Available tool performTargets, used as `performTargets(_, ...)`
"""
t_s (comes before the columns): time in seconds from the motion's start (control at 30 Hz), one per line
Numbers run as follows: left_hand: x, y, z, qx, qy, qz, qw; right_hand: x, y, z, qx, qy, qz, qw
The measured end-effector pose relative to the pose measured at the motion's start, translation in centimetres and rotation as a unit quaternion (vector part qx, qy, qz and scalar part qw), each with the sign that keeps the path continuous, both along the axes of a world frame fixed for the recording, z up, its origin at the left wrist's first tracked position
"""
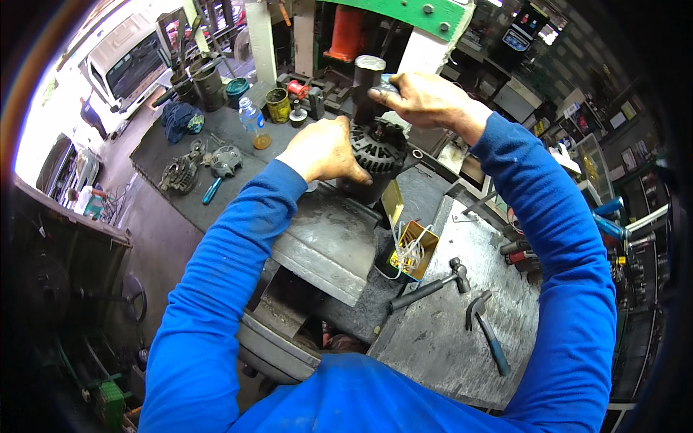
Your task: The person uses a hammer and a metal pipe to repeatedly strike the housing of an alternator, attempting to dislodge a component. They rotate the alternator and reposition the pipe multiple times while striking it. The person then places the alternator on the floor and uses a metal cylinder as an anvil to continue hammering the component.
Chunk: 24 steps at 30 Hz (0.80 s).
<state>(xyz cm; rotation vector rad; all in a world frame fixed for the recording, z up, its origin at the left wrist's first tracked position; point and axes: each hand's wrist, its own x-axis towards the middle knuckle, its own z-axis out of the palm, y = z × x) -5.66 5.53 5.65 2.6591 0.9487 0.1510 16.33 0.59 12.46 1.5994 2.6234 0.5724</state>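
A dark, round, slotted alternator sits upright on the bench in front of me. My left hand is closed against its left side, with the thumb along its slotted casing and the other fingers partly hidden. Above and to the right of it, my right hand is closed around something. Only a small blue-grey bit of that shows past the fingers, so its kind cannot be told. Just behind the alternator stands a dark metal cylinder with a pale flat top, close to my right fingertips.
An open yellow box with white cord stands nearer me. On the right lie a ball-peen hammer and a claw hammer. Alternator parts, a blue-handled screwdriver, a plastic bottle and a yellow can occupy the left.
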Motion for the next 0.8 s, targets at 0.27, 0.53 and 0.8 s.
performTargets(0.27,0.3,0.5,-1.2,0.041,-0.023,-0.03,0.998,0.4,-7.4,3.3,0.022,0.323,-0.301,0.897)
performTargets(0.53,0.1,0.9,-1.8,0.007,-0.095,-0.065,0.993,-6.3,-33.2,-7.3,-0.001,0.486,-0.402,0.776)
performTargets(0.8,0.1,0.5,-2.1,0.014,-0.131,-0.071,0.989,-11.2,-47.2,-22.5,-0.214,0.524,-0.578,0.587)
